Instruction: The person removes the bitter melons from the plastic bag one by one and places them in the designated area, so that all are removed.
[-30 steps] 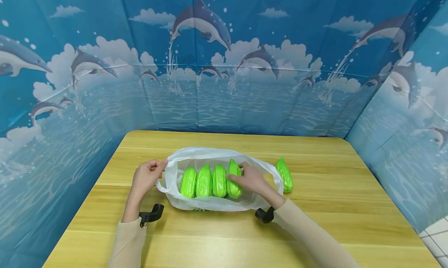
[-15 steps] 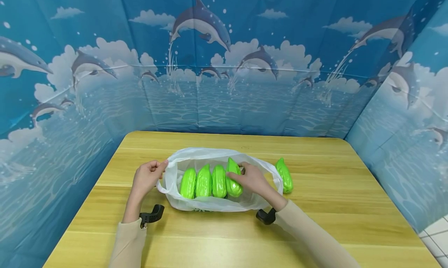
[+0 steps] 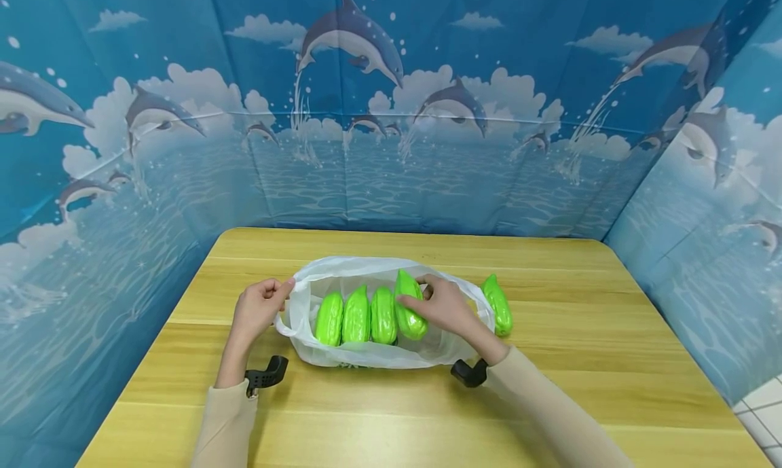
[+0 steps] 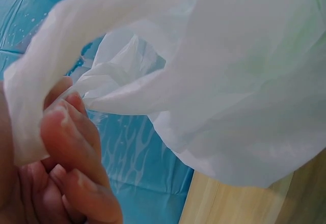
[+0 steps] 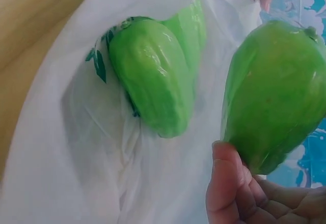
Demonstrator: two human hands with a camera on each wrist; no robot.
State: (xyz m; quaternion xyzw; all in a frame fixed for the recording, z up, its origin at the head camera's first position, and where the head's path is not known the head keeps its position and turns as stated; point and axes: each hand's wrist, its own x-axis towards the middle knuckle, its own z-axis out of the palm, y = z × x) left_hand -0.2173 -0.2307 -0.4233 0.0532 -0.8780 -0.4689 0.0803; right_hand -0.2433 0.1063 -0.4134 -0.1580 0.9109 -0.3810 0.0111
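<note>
Green fruit (image 3: 408, 306), glossy, tapered, plastic bag (image 3: 391, 357)

White plastic bag (image 3: 379, 356): mouth spread upward, rim at 9 o'clock pinched by left grip (image 3: 259, 310). Inside, toward 9 o'clock: three glossy green fruits (image 3: 357, 316), side by side, long axes roughly 12–6. Fourth fruit (image 3: 413, 324): in right grip (image 3: 444, 306), at bag mouth, tip toward 11. Fifth fruit (image 3: 497, 307): outside, just beside bag at 3 o'clock, tip toward 11.

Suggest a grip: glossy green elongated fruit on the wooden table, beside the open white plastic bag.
Likely best: pinch the loose fruit across its middle, from above and right. Its long, narrow body runs near-to-far, offering opposing sides; the bag crowds its left.
</note>
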